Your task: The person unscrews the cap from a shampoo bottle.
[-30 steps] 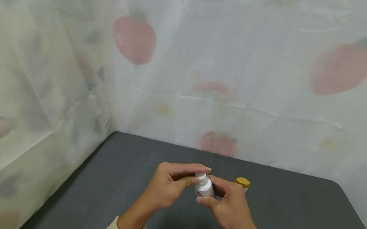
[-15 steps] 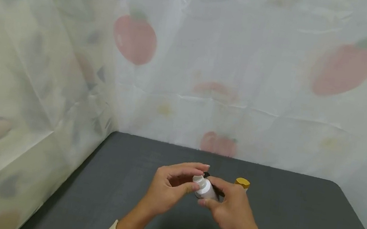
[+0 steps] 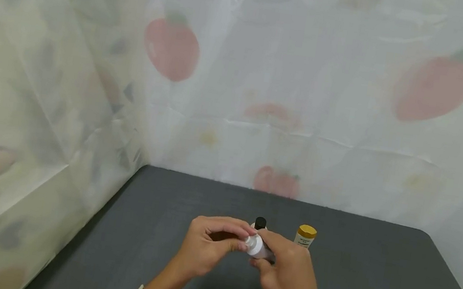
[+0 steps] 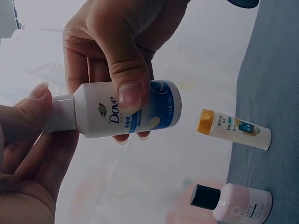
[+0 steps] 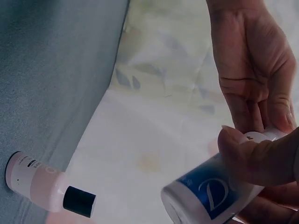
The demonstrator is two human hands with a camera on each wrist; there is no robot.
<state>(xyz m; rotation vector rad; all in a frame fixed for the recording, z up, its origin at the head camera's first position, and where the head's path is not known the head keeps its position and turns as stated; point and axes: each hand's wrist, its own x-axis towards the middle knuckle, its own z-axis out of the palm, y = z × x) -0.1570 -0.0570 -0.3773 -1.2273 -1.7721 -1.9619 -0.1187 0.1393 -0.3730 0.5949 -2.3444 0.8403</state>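
A small white Dove bottle (image 4: 96, 109) with a blue label is held above the table, tipped onto its side with its cap toward the left. My right hand (image 3: 291, 271) grips the body, its thumb lying across the label in the left wrist view. At the other end, my left hand (image 3: 206, 244) pinches the white cap (image 4: 63, 113) between thumb and fingers. Those fingers hide part of the cap. In the right wrist view, the bottle's base (image 5: 173, 205) points toward the lower left.
Beyond my hands stand a pale pink bottle with a black cap (image 3: 260, 223) and a white bottle with a yellow cap (image 3: 306, 231). They rest on a dark grey table (image 3: 373, 273). Fruit-printed white sheeting (image 3: 334, 169) hangs behind and at the left.
Both hands have lowered slightly, and the Dove bottle has tipped further toward the left. The black cap and more of the yellow-capped bottle have come into sight behind them.
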